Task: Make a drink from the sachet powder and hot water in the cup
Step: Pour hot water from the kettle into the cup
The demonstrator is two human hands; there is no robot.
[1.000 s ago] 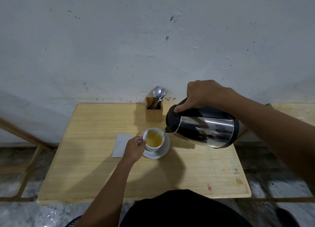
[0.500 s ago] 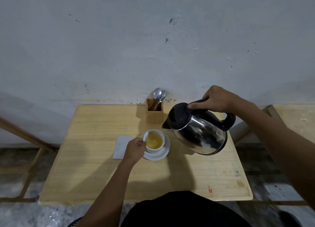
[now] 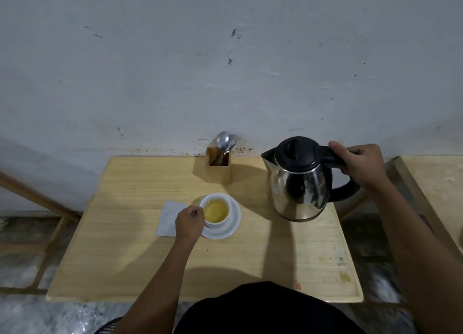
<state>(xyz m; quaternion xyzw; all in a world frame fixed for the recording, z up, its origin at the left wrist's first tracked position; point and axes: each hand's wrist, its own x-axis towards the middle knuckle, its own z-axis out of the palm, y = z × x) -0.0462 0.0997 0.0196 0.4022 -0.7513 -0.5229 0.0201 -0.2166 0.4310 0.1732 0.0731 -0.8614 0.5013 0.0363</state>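
A white cup (image 3: pixel 221 222) of yellow liquid stands on a white saucer (image 3: pixel 231 229) in the middle of the wooden table (image 3: pixel 130 258). My left hand (image 3: pixel 189 223) is closed at the cup's left side, gripping its handle. A steel kettle (image 3: pixel 298 183) with a black lid and handle stands upright on the table at the right. Its handle is gripped from above by my right hand (image 3: pixel 360 164). The spout points left.
A white napkin (image 3: pixel 167 218) lies left of the saucer, partly under my left hand. A wooden holder (image 3: pixel 219 170) with spoons stands at the back by the wall. Another wooden surface (image 3: pixel 441 183) lies to the right.
The kettle has swung from a tilted pouring position over the cup to upright, and moved right onto the table. My left hand has stayed at the cup.
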